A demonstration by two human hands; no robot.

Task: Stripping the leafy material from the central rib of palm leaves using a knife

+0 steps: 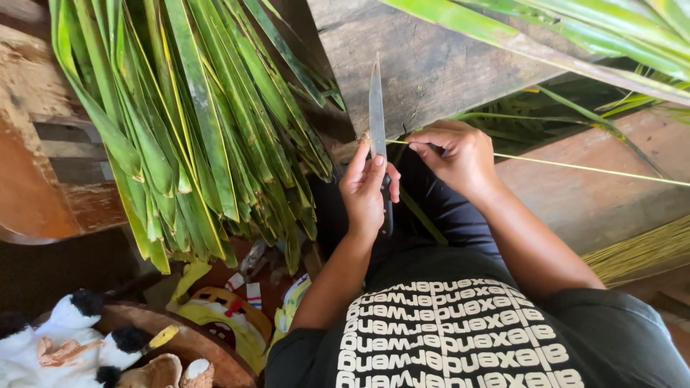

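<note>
Head view looks down on a big bundle of green palm leaves (pixel 194 129) filling the upper left of the frame, hanging against a wooden plank (pixel 438 65) at top centre. Below centre, the left hand (pixel 365 194) is wrapped around a knife (pixel 377 108), blade pointing up. Just right of it, the right hand (pixel 460 154) pinches a thin pale leaf rib (pixel 596 169) that runs to the right edge and meets the blade.
</note>
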